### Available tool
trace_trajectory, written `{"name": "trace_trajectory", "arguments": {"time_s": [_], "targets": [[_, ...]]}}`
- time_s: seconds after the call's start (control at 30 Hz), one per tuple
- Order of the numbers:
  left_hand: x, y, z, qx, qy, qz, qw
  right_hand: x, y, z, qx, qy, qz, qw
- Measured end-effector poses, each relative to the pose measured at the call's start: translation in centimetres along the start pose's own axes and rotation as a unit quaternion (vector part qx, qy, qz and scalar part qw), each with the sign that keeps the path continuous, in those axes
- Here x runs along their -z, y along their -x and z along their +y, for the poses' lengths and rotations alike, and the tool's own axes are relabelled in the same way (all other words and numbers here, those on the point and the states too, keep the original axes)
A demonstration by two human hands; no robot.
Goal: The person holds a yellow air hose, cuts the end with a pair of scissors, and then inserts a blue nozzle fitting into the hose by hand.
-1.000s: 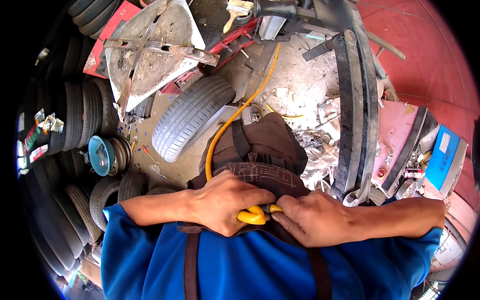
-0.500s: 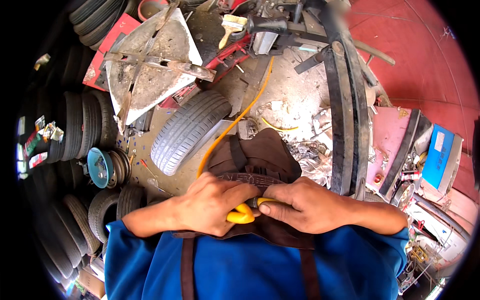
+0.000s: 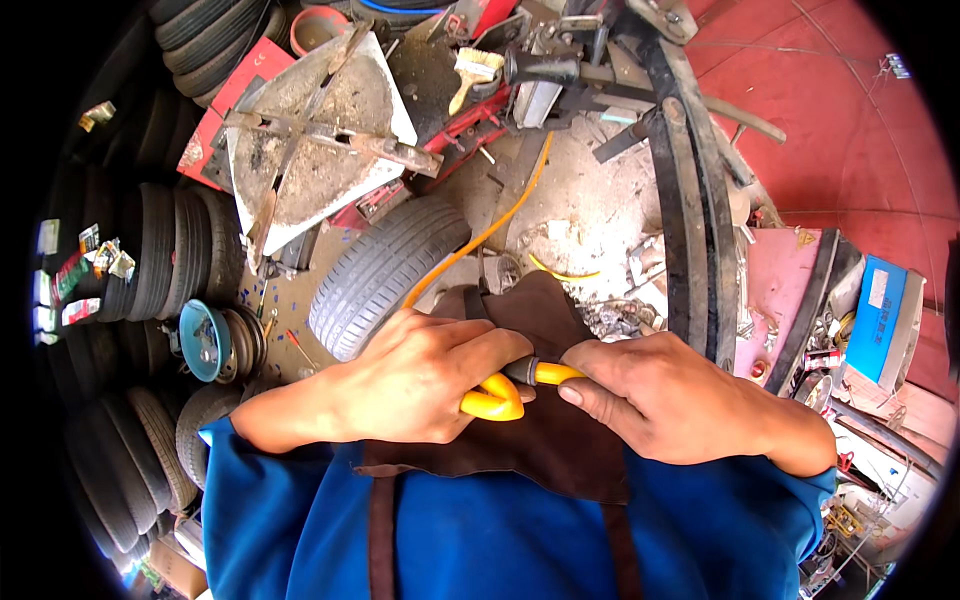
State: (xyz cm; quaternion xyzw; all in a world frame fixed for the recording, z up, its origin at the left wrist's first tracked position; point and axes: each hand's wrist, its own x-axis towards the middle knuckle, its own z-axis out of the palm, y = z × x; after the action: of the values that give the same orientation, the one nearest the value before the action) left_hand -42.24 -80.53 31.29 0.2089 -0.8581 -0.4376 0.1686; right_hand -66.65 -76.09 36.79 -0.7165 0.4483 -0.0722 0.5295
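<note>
In front of my apron my left hand (image 3: 415,375) is closed around a yellow hose (image 3: 492,400), whose bend bulges out below the fingers. A dark sleeve or coupling (image 3: 521,371) joins it to a short yellow piece (image 3: 556,373). That yellow piece is pinched between thumb and fingers of my right hand (image 3: 660,395); its far end is hidden in the palm. From behind my left hand an orange-yellow hose length (image 3: 500,220) runs up across the floor. My brown apron (image 3: 560,450) lies under both hands.
A tire (image 3: 385,270) lies just beyond my left hand. The tire machine's turntable (image 3: 310,150) is at upper left, a brush (image 3: 474,75) beside it. A black post (image 3: 690,220) stands ahead right. Stacked tires (image 3: 165,240) and a blue bowl (image 3: 203,340) line the left; a blue box (image 3: 878,315) sits right.
Both hands have moved up and away from my body, and they are slightly farther apart. More of the dark sleeve and the yellow piece shows between them. The grip on each side remains.
</note>
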Motion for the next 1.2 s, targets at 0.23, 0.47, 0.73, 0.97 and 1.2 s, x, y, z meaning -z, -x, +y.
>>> {"name": "trace_trajectory", "arguments": {"time_s": [0.23, 0.47, 0.73, 0.97, 1.2], "targets": [[2.1, 1.4, -2.3, 0.0, 0.293, 0.133, 0.947, 3.1, 1.9, -0.2, -0.035, 0.133, 0.053, 0.989], [2.1, 4.5, -8.2, 0.065, 0.315, 0.201, 0.925, 9.4, 6.7, -2.2, -0.11, 0.15, 0.201, 0.962], [1.4, 3.3, -7.9, 0.003, 0.141, 0.074, 0.987, 9.4, 7.0, -4.2, -0.029, 0.245, 0.153, 0.957], [-3.3, 5.6, -11.3, 0.003, 0.225, -0.033, 0.974, 8.3, 8.8, -10.8, -0.105, 0.442, 0.167, 0.875], [-12.4, 0.9, -9.5, -0.12, 0.302, -0.252, 0.911, 10.1, 22.5, -14.7, -0.186, 0.719, 0.428, 0.516]]}}
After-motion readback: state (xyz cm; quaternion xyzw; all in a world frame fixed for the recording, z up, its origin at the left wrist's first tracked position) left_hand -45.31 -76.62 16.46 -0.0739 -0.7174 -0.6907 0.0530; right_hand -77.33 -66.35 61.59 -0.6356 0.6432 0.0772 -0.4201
